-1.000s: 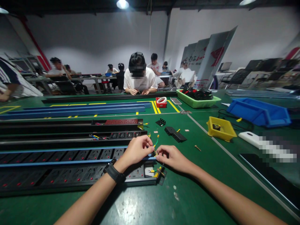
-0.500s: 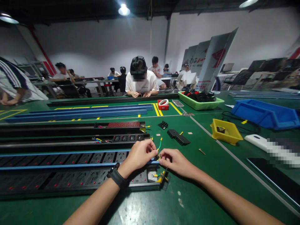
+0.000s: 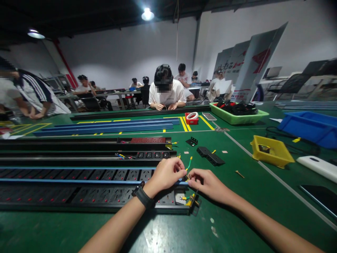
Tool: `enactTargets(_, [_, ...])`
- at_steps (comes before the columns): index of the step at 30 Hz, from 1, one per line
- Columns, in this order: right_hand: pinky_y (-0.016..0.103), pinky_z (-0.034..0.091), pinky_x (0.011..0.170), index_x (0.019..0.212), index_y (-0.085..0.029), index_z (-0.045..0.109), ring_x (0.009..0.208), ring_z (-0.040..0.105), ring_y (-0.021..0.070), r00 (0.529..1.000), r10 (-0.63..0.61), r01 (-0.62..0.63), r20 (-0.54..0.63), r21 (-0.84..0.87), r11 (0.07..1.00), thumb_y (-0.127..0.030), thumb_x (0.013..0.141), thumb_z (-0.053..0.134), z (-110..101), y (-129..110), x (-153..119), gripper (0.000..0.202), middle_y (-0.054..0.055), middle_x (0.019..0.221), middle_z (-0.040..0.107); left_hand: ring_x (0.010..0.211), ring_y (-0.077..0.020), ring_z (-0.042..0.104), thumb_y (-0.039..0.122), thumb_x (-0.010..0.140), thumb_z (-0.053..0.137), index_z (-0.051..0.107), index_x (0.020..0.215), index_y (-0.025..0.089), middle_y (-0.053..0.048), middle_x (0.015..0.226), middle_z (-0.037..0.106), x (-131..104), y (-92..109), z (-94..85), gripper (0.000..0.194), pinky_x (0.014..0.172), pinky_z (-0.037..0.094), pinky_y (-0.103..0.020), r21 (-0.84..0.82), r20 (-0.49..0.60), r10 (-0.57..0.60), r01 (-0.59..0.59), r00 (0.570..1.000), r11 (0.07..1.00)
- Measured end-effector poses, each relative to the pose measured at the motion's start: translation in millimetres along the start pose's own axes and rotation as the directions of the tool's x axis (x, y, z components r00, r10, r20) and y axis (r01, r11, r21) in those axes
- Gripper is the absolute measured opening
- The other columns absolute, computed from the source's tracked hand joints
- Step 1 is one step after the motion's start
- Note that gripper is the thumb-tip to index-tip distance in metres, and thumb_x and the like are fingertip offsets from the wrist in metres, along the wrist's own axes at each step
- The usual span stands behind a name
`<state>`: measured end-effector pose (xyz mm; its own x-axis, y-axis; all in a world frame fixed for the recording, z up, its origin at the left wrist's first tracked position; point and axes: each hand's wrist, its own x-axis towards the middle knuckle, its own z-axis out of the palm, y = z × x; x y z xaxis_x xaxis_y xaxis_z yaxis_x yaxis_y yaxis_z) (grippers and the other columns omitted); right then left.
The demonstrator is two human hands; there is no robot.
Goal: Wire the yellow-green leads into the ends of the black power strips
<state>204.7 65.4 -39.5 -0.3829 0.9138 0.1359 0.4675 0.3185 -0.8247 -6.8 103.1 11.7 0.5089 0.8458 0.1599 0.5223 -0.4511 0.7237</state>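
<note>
My left hand [image 3: 167, 173], with a black watch [image 3: 144, 196] on its wrist, is closed in a pinch at the right end of a blue-edged power strip [image 3: 100, 174]. Facing it, my right hand [image 3: 207, 183] pinches at the same end, the fingertips of both almost meeting. What lies between them is small and mostly hidden by the fingers. A green wire with yellow ends [image 3: 190, 163] sticks up just beyond the fingertips. Nearer me lies a black power strip [image 3: 105, 197]; at its end are a yellow-green wire [image 3: 186, 198] and a dark end bracket [image 3: 196, 203].
Behind are black rails with sockets [image 3: 154, 155] and blue rails [image 3: 110, 126]. To the right lie black socket pieces [image 3: 210, 156], a screw [image 3: 239, 174], a yellow bin [image 3: 272, 154], a green basket [image 3: 239, 118] and a phone [image 3: 319, 198]. A co-worker [image 3: 166, 89] sits opposite.
The whole view has swung a little left, so everything sits farther right in the picture. Both hands stay pinched at the same strip end, with barely any finger movement.
</note>
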Motion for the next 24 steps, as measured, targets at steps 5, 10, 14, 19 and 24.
enactTargets(5, [0.026,0.034,0.059,0.087,-0.018,0.066,0.064,0.051,0.0152,1.0,0.009,-0.009,0.007,-0.011,1.0,-0.042,0.094,0.062,1.9,-0.1,0.7,0.025,0.001,0.073,0.063,0.07,-0.0155,0.065,0.03,0.083,0.071,0.072,0.082,0.019,0.0,0.077,0.074,-1.5,0.7,1.0,0.011,0.062,0.041,-0.024,-0.032,-0.018,-0.013,0.012,1.0,0.999])
enactTargets(10, [0.026,0.035,0.061,0.087,-0.018,0.064,0.065,0.052,0.0159,1.0,-0.008,0.008,0.008,-0.012,1.0,-0.044,0.095,0.06,3.5,1.1,1.1,0.027,0.0,0.072,0.062,0.067,-0.0134,0.062,0.029,0.082,0.072,0.073,0.082,0.019,0.001,0.073,0.072,-2.0,0.9,1.8,0.01,0.06,0.039,-0.023,0.027,-0.042,-0.005,0.006,0.999,1.0])
enactTargets(14, [0.026,0.036,0.061,0.087,-0.018,0.064,0.066,0.052,0.0162,1.0,-0.016,0.016,0.005,-0.01,1.0,-0.042,0.095,0.061,3.8,2.6,0.8,0.025,0.0,0.072,0.062,0.069,-0.0139,0.064,0.03,0.082,0.072,0.073,0.081,0.02,0.001,0.074,0.072,-3.2,0.8,1.7,0.01,0.061,0.04,-0.023,0.035,-0.041,0.005,-0.004,0.999,0.999])
enactTargets(19, [0.026,0.034,0.06,0.086,-0.018,0.066,0.065,0.051,0.0153,1.0,-0.011,0.011,-0.004,-0.022,1.0,-0.039,0.094,0.063,2.9,1.4,0.5,0.022,0.0,0.072,0.062,0.07,-0.0141,0.065,0.032,0.084,0.072,0.072,0.082,0.02,0.001,0.075,0.073,-3.5,1.1,0.7,0.012,0.061,0.04,-0.023,0.027,-0.035,0.022,-0.021,0.999,0.999])
enactTargets(24, [0.025,0.035,0.059,0.087,-0.017,0.068,0.064,0.052,0.0144,1.0,-0.006,0.006,-0.018,-0.007,1.0,-0.036,0.092,0.064,1.3,-1.6,0.5,0.02,0.0,0.072,0.063,0.068,-0.0137,0.062,0.03,0.087,0.067,0.072,0.086,0.02,0.001,0.08,0.074,-0.3,0.6,0.1,0.011,0.062,0.039,-0.024,0.015,-0.032,0.056,-0.056,0.998,0.998])
